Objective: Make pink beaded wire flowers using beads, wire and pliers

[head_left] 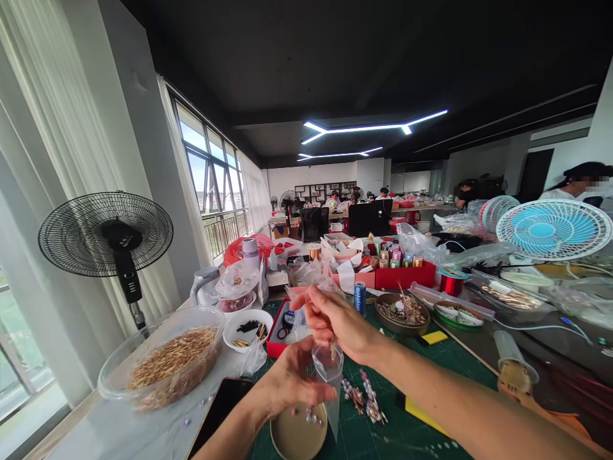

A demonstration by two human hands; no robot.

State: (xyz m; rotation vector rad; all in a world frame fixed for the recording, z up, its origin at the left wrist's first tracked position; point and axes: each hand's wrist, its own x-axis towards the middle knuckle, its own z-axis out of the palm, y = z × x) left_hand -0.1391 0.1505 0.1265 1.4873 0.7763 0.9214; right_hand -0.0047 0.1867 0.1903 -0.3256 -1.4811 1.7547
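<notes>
Left hand (290, 377) gripping clear plastic packet (322, 365) above green mat (357, 441), near tan dish (291, 441). Right hand (340, 322) at packet's top, fingers curled; cannot tell whether they pinch anything. Beaded pieces (371, 404) on mat, right of packet. Black fan (127, 235): pale hub lettering, too small to read.

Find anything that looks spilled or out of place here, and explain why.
A few small purple beads lie loose on the pale surface left of the phone. They look stray because they sit outside the round dish.
</notes>
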